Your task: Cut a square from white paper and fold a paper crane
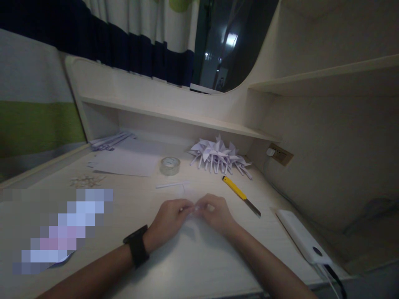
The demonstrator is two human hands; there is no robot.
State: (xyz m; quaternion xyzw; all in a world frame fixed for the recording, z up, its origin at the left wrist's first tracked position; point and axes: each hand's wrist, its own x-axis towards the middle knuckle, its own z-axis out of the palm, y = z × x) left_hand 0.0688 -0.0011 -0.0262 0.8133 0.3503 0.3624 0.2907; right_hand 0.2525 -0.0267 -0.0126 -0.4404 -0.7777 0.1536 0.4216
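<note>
My left hand (171, 216), with a dark watch (137, 247) on its wrist, is closed in a pinch over the middle of the desk. Against its fingertips my right hand (218, 214) pinches as well. Something small and pale lies between the fingertips, too blurred and covered to name. Just beyond the hands is a thin white paper strip (170, 185). A roll of clear tape (170, 166) sits behind that. Off to the right lies a yellow utility knife (235, 189) with its blade out.
Several paper pinwheels (215, 153) are heaped at the back. White paper sheets (127, 158), folded paper strips (112, 140) and small scattered pieces (87, 181) are at the left. A white power bank-like box (301, 234) with cables stands right, below a wall socket (281, 154). A shelf (181, 118) overhangs the back.
</note>
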